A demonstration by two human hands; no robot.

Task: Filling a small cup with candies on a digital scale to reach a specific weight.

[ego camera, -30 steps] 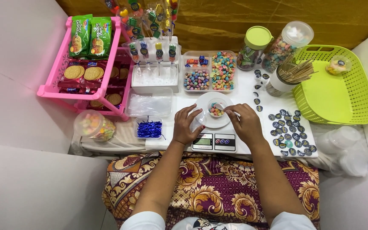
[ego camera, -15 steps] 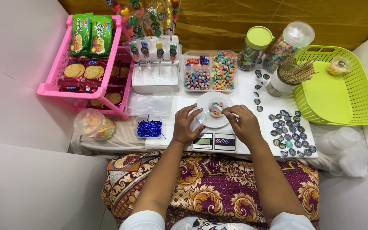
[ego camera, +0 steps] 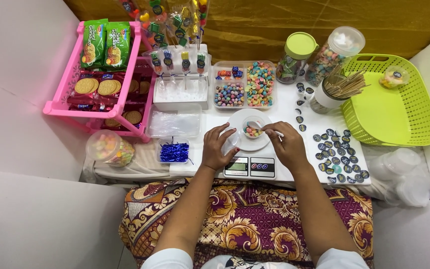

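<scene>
1. Far left of you stands the pink rack, with green biscuit packs on top and round biscuits below; just in front of it sits a clear tub of coloured sweets.
2. Your left hand comes in with the forearm angled up from your lap. Its fingers are curled loosely against the left edge of the white dish on the scale, touching the rim and clasping nothing.
3. A small heap of coloured candies lies in the dish, just right of your left fingertips and between both hands.
4. Your right hand rests at the dish's right rim, fingers pinched narrowly on a small white spoon whose bowl sits over the candies.
5. Right of that hand, dark round stickers are scattered across the table, with the green basket beyond.
</scene>
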